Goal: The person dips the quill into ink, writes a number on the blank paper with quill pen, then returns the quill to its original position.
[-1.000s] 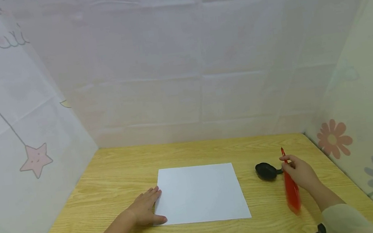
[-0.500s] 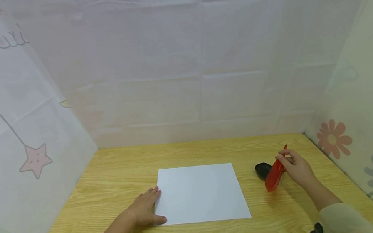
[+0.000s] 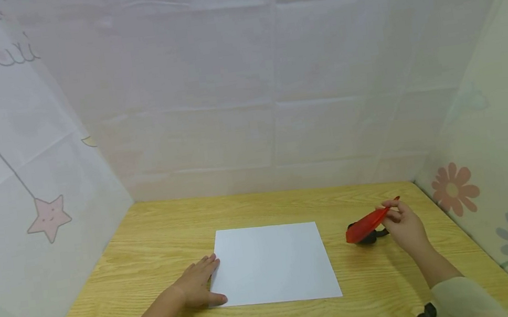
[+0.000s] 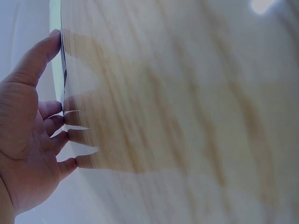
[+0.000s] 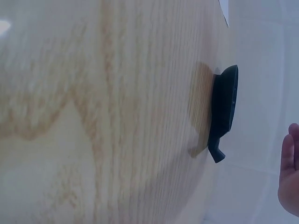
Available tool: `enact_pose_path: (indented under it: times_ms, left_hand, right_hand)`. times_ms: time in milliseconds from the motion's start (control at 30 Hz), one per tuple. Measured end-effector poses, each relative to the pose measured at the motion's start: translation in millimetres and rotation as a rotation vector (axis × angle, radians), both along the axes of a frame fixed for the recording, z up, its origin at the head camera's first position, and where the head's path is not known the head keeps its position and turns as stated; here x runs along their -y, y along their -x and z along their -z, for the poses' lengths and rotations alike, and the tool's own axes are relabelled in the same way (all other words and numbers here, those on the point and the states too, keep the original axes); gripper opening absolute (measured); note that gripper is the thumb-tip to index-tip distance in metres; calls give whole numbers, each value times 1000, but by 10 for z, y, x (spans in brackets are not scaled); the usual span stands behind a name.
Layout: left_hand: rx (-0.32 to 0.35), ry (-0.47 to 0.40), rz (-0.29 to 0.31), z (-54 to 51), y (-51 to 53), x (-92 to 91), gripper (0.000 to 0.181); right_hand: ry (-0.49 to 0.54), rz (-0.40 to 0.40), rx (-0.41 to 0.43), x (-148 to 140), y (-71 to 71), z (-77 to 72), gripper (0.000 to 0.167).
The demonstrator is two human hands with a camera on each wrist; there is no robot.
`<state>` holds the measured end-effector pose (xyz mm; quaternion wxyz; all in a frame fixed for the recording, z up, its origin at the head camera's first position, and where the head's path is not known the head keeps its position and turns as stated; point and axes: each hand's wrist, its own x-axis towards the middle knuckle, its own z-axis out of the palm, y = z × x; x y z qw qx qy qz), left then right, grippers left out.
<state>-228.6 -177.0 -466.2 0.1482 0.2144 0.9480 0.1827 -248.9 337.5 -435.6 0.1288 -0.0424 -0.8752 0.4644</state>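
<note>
- Right hand (image 3: 404, 230) pinches a glossy red tapered thing (image 3: 366, 226) by its narrow end, above a black pan-shaped dish (image 3: 369, 240).
- Left hand (image 3: 195, 285), spread, touches a white paper sheet (image 3: 274, 264).
- Red thing: probably light, flexible; best held there.

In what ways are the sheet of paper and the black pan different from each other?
The paper is white; the pan is black. The paper is a flat rectangle; the pan is rounded, with a handle. The paper is larger than the pan. Both lie on the wooden table.
</note>
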Motion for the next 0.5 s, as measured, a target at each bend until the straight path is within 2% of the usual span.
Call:
enact_pose_path:
  times_ms: [100,300,500]
  left_hand:
    - [-2,-2,2,0,-2,2,97]
    - [2,3,-1,6,0,5,99]
    - [-3,15,-7,39,21,3,99]
  right_hand:
    - [25,23,5,0,-4,4,38]
    - [-3,91,7,-3,-12,9,34]
    - [22,32,-135,20,-20,20,34]
